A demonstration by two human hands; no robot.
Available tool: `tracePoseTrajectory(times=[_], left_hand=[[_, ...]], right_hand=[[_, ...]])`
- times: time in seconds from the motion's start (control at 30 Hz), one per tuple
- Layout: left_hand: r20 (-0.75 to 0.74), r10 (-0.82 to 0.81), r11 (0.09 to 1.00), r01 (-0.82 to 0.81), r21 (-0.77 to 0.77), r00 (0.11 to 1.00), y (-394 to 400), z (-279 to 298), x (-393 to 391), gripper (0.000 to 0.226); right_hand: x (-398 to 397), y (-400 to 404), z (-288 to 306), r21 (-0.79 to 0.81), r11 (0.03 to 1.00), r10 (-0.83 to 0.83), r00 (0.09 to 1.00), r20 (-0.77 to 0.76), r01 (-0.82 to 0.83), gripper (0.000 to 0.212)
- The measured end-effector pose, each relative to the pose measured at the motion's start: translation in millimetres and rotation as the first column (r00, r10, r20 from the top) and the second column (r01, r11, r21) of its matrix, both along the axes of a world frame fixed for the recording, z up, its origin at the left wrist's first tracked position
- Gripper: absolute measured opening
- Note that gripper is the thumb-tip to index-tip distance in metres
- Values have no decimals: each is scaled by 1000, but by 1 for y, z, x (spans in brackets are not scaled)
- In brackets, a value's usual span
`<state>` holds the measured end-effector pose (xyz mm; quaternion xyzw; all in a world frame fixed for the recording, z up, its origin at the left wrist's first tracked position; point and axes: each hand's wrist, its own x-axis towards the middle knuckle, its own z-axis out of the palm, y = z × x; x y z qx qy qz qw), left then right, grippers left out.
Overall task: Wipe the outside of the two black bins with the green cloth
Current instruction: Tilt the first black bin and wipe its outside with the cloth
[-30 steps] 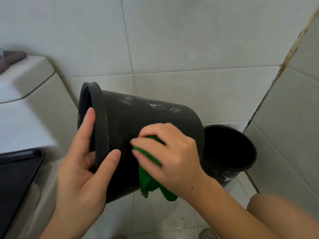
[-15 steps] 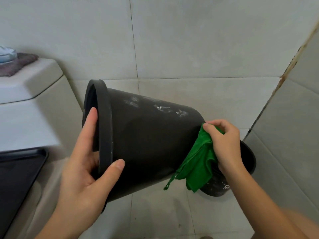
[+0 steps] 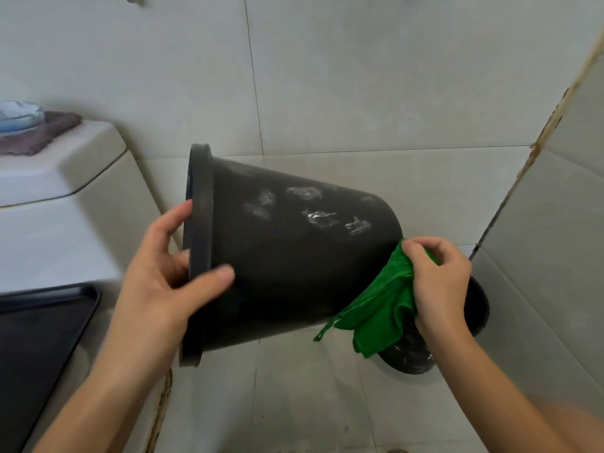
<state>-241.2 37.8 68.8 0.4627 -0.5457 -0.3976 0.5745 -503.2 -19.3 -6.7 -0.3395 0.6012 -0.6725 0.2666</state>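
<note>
A black bin (image 3: 287, 256) lies on its side in the air, mouth to the left, with whitish smears on its upper wall. My left hand (image 3: 160, 282) grips its rim, thumb on the outer wall and fingers inside the mouth. My right hand (image 3: 438, 282) pinches the green cloth (image 3: 376, 315) at the bin's base end, and the cloth hangs down below it. A second black bin (image 3: 477, 308) stands on the floor behind my right hand, mostly hidden by the hand, the cloth and the first bin.
A white toilet cistern (image 3: 58, 178) stands at the left with a purple cloth (image 3: 42, 135) and a blue-white object (image 3: 19, 116) on top. A black toilet lid (image 3: 39, 338) lies below it. Tiled walls meet in a corner at the right; grey floor tiles (image 3: 294, 403) lie below.
My right hand slid the green cloth from the middle of the bin's wall to its base end. The bin turned so that its smeared side shows more.
</note>
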Motion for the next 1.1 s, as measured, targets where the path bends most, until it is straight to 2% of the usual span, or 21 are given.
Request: tracePoseTrajectory(times=[0.07,0.13,0.23,0.33,0.4,0.47,0.6,0.67,0.73,0.9,1.03,1.1], left_hand=[[46,105,994,-106,19,993,-9,0,4,53],[113,121,991,-126,41,986,-15,-5,5,45],[97,66,989,-78,124,993,-15,-10,3,58],[35,59,985,-64,158,998,-16,-7,7,71],[-8,89,979,-86,187,996,-18,-6,12,72],[-49,90,973,-77,218,995,-18,-5,12,62],[-182,24,959,29,284,983,-14,-2,1,25],[-212,24,948,45,314,977,-13,-3,-1,17],[-202,15,954,47,295,979,-11,-3,-2,20],[-88,-17,991,28,131,996,-6,-3,-5,42],[-64,-21,998,25,59,998,-4,-4,-4,49],[-67,-22,999,25,45,998,-4,-4,-4,50]], right_hand=[[5,3,-6,18,1000,8,998,-67,-6,11],[9,4,-15,62,998,10,996,-91,-5,12],[10,6,-23,115,993,3,998,-69,5,11],[9,10,-21,91,996,13,995,-95,-5,12],[9,13,-17,60,998,20,993,-119,-13,13],[10,14,-17,46,999,12,990,-137,-6,13],[8,14,-22,55,998,-12,990,-144,20,13],[7,14,-25,62,998,-5,989,-148,14,13],[7,14,-26,66,998,4,987,-162,7,13],[6,15,-15,40,999,-6,972,-235,16,13],[4,18,1,-150,989,-73,878,-473,2,15],[3,19,9,-252,966,-101,810,-578,-59,3]])
